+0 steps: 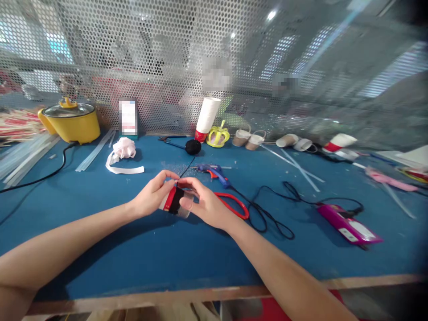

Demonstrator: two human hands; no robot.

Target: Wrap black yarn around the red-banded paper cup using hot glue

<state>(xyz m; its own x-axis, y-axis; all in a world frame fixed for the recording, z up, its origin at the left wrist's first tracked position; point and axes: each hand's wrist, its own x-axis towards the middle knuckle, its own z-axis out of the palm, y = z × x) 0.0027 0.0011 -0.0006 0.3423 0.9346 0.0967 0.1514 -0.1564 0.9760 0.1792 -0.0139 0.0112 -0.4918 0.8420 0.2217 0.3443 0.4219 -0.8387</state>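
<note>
Left hand (152,196) and right hand (205,205) both closed around a small paper cup (174,200), red and white with a black band wound about its middle; cup held on its side, just above the blue table (133,249), near the centre of the work surface. Fingertips of both hands meeting at the cup's upper edge, pinching a black thread (187,169) running back to a black yarn ball (193,146). Red scissors (234,205) lying just beside the right hand, partly hidden behind it. Blue glue gun (214,171) beyond the hands, black cord trailing right. Yellow pot (70,121) at far left, stack of cups (207,118) against the mesh screen.
</note>
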